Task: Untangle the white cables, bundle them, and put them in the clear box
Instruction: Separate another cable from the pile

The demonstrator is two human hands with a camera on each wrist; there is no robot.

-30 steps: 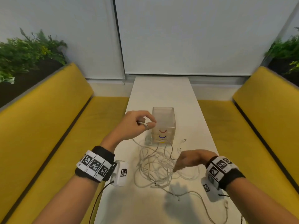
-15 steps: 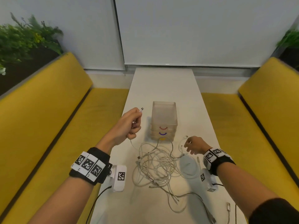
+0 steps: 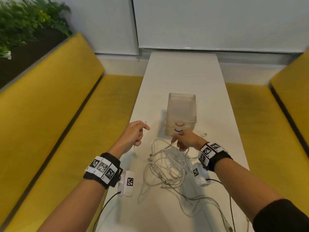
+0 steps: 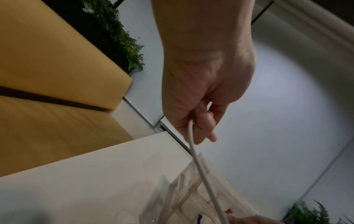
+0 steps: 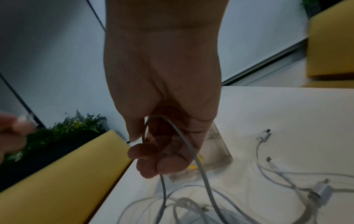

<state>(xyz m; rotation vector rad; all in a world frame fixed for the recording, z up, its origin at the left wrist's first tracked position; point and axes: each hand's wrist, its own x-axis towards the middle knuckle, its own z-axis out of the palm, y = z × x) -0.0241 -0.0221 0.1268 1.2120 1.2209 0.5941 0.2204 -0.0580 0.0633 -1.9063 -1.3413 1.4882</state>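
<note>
- The white cables (image 3: 167, 166) lie tangled on the table (image 3: 184, 76), in the lower middle of the frame.
- Right hand (image 3: 187, 139), frame centre: fingers curled round a cable loop.
- Left hand (image 3: 135, 133), centre-left: fingers pinch one cable.
- Clear box (image 3: 181, 114) stands upright just beyond.

The bench (image 3: 182, 77) runs from the near edge toward 12 o'clock, ending at the blinds (image 3: 217, 22). Sofa seats flank it: one (image 3: 50, 114) at 9 o'clock, another (image 3: 260, 114) at 3 o'clock. Plants (image 3: 25, 22) stand behind the 9 o'clock sofa, at about 10 o'clock. On the bench's middle stands the clear box (image 3: 181, 113). The tangle of cables (image 3: 167, 166) lies on the bench just at 6 o'clock of the box. The left hand (image 3: 136, 134) is at 8 o'clock of the box, beside the tangle; the right hand (image 3: 187, 139) is directly before the box, over the tangle's far edge.
</note>
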